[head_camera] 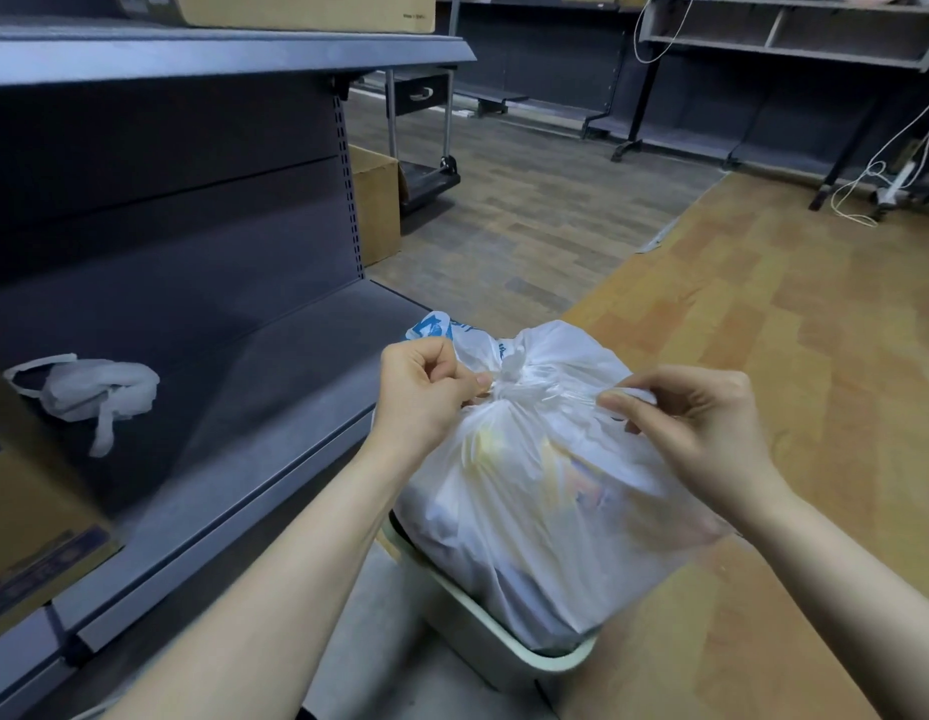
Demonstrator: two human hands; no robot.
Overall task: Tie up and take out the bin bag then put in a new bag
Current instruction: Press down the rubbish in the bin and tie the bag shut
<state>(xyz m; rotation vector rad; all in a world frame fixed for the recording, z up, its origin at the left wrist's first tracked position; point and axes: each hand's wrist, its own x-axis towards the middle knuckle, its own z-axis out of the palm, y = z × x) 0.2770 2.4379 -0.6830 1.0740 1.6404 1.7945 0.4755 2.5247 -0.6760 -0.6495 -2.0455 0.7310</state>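
Observation:
A full white bin bag [535,491] sits in a pale bin [483,631] on the floor in front of me. Its top is gathered into a knot [519,376]. My left hand [426,392] pinches one bag handle at the left of the knot. My right hand [696,418] pinches the other handle at the right, with the plastic stretched taut between the two hands. A folded white bag [96,392] lies on the low grey shelf to my left.
Grey metal shelving [202,324] runs along the left, with cardboard boxes [31,537] on it and another box [376,205] at its far end. A trolley [426,174] stands behind. Desks and loose white cables [867,189] line the far right.

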